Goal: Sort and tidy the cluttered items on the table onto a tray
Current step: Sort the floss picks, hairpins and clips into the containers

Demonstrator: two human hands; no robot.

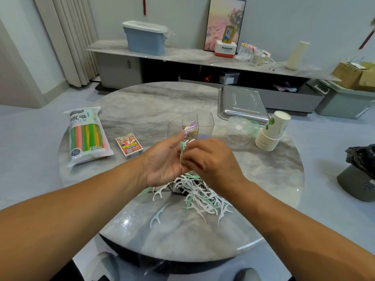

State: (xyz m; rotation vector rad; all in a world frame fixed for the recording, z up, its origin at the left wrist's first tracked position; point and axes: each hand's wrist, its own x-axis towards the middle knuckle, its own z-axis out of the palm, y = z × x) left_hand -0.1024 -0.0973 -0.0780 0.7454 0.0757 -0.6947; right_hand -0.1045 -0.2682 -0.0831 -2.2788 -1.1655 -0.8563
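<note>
At the far left of the round grey marble table (142, 102) we see a clear plastic bag of striped coloured straws (87, 136), lying flat. Just to its right lies a small red-and-white box of playing cards (129, 146).

Next comes our left hand (162, 163), raised above the table with the palm turned up and the fingers loosely curled; a few green and white floss picks (183, 147) stand between its fingers and those of our right hand (211, 159). The right hand meets it from the other side, knuckles up, fingertips pinching the same small bunch.

Behind the hands stands a clear plastic organiser cup (190, 124), holding some small gold and pastel items that we cannot make out well. Beneath the hands, a loose pile of white and pale green floss picks (198, 193) is scattered on the marble, with dark hairpins mixed in at its left edge.

Further right sits a clear plastic bowl (239, 130), then a tilted stack of white paper cups (272, 132). Behind these, at the table's far right edge, rests the shiny rectangular metal tray (243, 103).
</note>
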